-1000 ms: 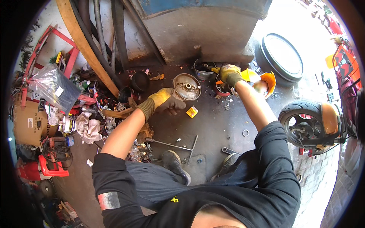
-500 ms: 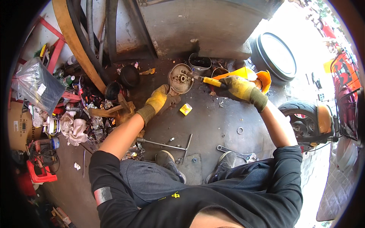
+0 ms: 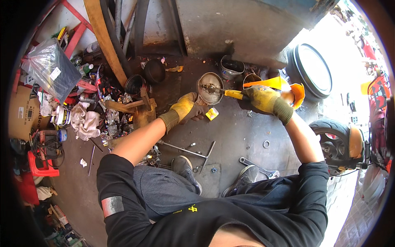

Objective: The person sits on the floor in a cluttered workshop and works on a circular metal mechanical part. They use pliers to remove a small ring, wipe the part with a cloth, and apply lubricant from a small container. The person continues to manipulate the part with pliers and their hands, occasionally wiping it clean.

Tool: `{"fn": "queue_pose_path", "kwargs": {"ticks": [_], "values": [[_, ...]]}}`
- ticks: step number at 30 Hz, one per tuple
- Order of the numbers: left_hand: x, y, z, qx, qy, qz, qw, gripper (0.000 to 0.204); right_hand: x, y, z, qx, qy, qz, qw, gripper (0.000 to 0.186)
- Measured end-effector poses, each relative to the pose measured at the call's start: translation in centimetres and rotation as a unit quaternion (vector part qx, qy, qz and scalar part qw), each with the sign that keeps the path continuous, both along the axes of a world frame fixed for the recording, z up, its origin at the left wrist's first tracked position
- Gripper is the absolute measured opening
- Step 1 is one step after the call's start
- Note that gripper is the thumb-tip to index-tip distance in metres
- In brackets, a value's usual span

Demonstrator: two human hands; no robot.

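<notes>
My left hand (image 3: 185, 108), in a yellow and dark work glove, grips the lower rim of a round metal brake drum plate (image 3: 205, 98). The plate is tilted up, and its dished inside with a central boss faces me. In my gloved right hand (image 3: 263, 100) is a pair of yellow-handled pliers (image 3: 232, 94). Their metal tip rests at the plate's centre; the jaws are too small to make out clearly. Just below the plate, near my left fingers, lies a small yellow box (image 3: 212, 114).
A T-handle wrench (image 3: 187, 151), a large combination wrench (image 3: 259, 168) and a metal ring (image 3: 266, 144) lie on the floor near my shoes. Metal cups (image 3: 231, 68) and an orange-yellow funnel (image 3: 271, 84) stand beyond. Clutter fills the left; a motorcycle wheel (image 3: 329, 131) is at right.
The pliers' tip has moved left onto the plate's centre, from its right side. My view has shifted a little, so the whole scene sits further right. Both hands keep their hold.
</notes>
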State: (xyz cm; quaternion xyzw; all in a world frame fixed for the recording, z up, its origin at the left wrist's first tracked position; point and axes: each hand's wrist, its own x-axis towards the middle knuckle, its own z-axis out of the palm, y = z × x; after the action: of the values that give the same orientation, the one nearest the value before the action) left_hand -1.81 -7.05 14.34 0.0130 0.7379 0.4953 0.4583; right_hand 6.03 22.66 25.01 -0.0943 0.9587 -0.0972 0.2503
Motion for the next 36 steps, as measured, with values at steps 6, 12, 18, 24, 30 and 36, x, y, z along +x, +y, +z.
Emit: {"fn": "queue_pose_path", "kwargs": {"ticks": [6,12,18,24,30,36], "values": [[0.7,0.1,1.3,-0.015,0.003,-0.035,0.999,0.040,0.4,0.1,-0.3,0.004,0.010,-0.006,1.000,0.038],[-0.1,-0.1,2.6,-0.065,0.005,-0.190,0.979,0.039,-0.5,-2.5,1.5,0.147,0.005,0.057,0.987,0.026],[1.0,-0.7,1.3,0.051,-0.128,-0.099,0.985,0.046,-0.6,-6.0,4.9,0.252,0.097,0.151,0.951,0.025],[3.5,-1.1,-2.6,0.170,-0.105,-0.071,0.977,0.043,-1.0,-5.3,4.3,0.202,0.137,0.122,0.962,0.038],[6.5,-1.5,-5.1,0.211,-0.057,-0.073,0.973,0.052,-1.2,-4.8,1.5,0.244,0.303,0.215,0.896,0.037],[8.0,0.0,-7.8,0.186,-0.017,-0.035,0.982,0.053,0.0,-5.4,1.2,0.417,0.150,0.303,0.844,0.030]]}}
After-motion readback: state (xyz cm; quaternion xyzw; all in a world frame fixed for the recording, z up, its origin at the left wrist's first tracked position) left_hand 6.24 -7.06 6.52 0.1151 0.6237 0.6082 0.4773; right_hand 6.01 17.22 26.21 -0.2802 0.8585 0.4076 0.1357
